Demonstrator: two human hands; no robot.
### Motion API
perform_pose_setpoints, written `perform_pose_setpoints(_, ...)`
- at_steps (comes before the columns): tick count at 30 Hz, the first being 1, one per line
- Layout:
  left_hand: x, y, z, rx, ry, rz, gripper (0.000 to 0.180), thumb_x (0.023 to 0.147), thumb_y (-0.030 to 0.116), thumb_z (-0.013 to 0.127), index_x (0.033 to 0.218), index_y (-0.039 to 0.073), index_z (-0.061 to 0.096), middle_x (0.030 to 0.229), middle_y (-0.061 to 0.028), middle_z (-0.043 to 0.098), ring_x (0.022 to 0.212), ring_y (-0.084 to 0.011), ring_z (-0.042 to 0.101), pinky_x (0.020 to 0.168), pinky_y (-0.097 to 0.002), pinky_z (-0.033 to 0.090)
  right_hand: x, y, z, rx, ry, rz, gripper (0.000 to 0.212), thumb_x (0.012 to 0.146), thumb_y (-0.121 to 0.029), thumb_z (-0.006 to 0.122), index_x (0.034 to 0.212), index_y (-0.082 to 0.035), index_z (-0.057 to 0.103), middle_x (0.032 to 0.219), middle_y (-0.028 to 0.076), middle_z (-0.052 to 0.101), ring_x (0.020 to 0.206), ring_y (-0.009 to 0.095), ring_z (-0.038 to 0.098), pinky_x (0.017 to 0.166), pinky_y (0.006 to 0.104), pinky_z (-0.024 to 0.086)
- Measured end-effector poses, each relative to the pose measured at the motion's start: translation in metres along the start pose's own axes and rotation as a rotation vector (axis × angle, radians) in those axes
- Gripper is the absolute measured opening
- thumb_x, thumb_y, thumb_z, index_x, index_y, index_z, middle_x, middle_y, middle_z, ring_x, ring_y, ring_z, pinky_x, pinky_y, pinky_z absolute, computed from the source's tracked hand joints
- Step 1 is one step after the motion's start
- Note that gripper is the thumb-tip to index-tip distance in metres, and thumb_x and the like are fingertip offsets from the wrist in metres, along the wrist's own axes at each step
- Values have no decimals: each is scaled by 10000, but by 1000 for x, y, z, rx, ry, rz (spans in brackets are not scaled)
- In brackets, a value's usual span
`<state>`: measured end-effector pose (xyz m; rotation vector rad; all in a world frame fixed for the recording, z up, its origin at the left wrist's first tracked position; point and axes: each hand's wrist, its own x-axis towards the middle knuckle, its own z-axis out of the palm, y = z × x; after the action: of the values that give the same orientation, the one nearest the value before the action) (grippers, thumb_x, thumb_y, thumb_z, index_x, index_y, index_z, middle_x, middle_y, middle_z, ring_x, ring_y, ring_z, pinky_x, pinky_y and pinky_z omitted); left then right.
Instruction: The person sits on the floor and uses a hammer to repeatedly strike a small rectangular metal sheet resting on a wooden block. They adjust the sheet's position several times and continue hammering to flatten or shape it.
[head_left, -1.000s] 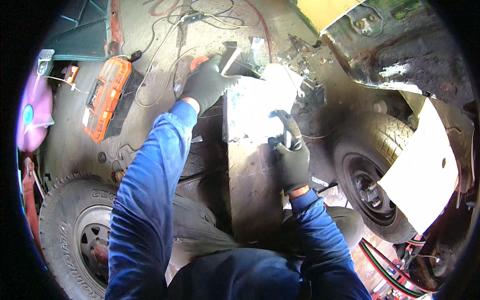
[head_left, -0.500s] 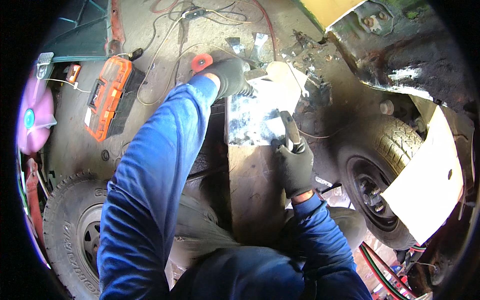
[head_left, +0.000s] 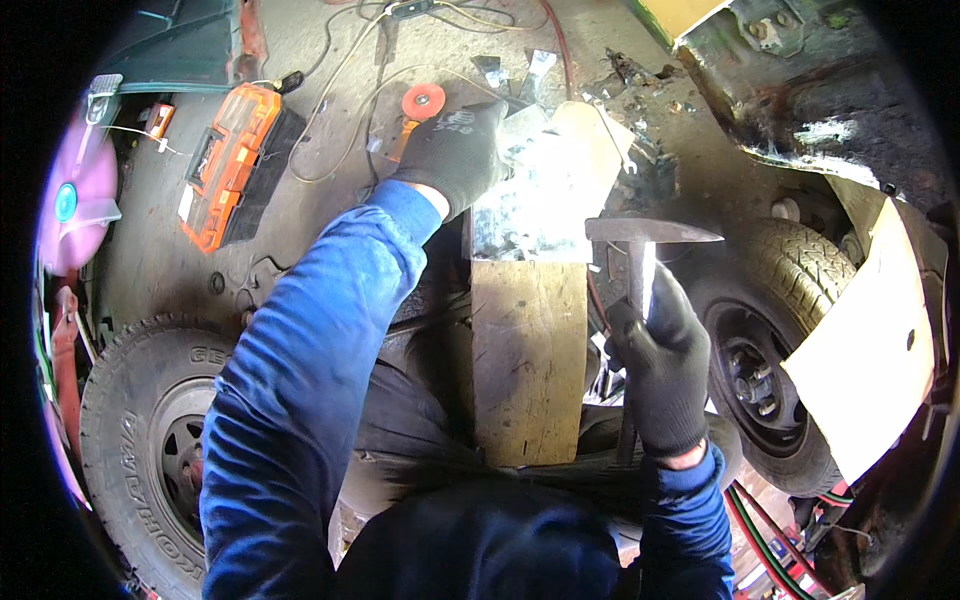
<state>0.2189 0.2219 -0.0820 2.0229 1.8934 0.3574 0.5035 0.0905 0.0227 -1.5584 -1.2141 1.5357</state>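
Observation:
My right hand (head_left: 665,360), in a dark work glove, is closed around the handle of a hammer (head_left: 655,232) with a flat face at one end and a tapered one at the other. The hammer head is raised beside the right edge of a shiny metal sheet (head_left: 520,230). That sheet lies on a wooden board (head_left: 528,350) between my legs, its upper part washed out by glare. My gloved left hand (head_left: 455,150) grips the sheet by its left edge; its fingertips are partly lost in the brightness.
An orange and black toolbox (head_left: 235,165) and a tool with a red disc (head_left: 423,101) sit on the floor to the left, near cables. Tyres flank me, one at left (head_left: 150,440), another at right (head_left: 800,270) behind a pale panel (head_left: 870,350). A wrench (head_left: 615,140) lies beyond the sheet.
The hammer has come up and to the right, off the sheet, with its head now turned sideways to view. My left hand keeps its hold on the sheet's left side.

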Motion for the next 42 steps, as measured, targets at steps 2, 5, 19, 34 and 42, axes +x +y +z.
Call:
perform_pose_setpoints(2, -3, -2, 2, 5, 9, -10, 695, 874, 386, 875, 1430, 27, 663, 1135, -258, 791, 1082, -430, 770, 943, -527, 604, -11, 2, 4, -10, 37, -3, 540, 1049, -10, 638, 1585, -35, 575, 1020, -6, 706, 782, 33, 578, 679, 215, 491)
perform_pose_setpoints(5, -5, -1, -2, 23, 10, -27, 649, 898, 404, 857, 1385, 18, 673, 1122, -244, 795, 1087, -426, 771, 938, -528, 604, -27, 14, 15, 71, -9, 211, 579, 1054, -30, 626, 1626, -43, 533, 950, -26, 667, 727, 21, 553, 635, 209, 475)
perform_pose_setpoints(19, -40, -9, -79, -1446, 202, -113, 336, 1159, 198, 608, 1426, -5, 634, 1290, -141, 747, 1048, -213, 754, 974, -347, 624, -44, 24, 5, 57, 73, 122, 363, 1107, -99, 641, 1460, -14, 637, 822, -51, 624, 631, 15, 533, 544, 209, 410)
perform_pose_setpoints(34, -49, 8, -15, -912, 113, 80, 374, 1122, 111, 682, 1465, -27, 630, 1338, -86, 759, 1207, -156, 706, 1067, -346, 570, -35, 59, 10, -2, 62, 214, 332, 1095, -163, 709, 1401, -37, 692, 790, -44, 630, 627, 30, 541, 548, 225, 424)
perform_pose_setpoints(42, -58, -11, -20, -524, -81, 91, 324, 1068, 152, 712, 1346, -13, 711, 1313, -170, 773, 1153, -300, 753, 1011, -392, 583, -35, 35, 25, -4, -49, 280, 470, 1107, -104, 650, 1568, -54, 575, 907, -25, 656, 663, 24, 521, 578, 205, 435)
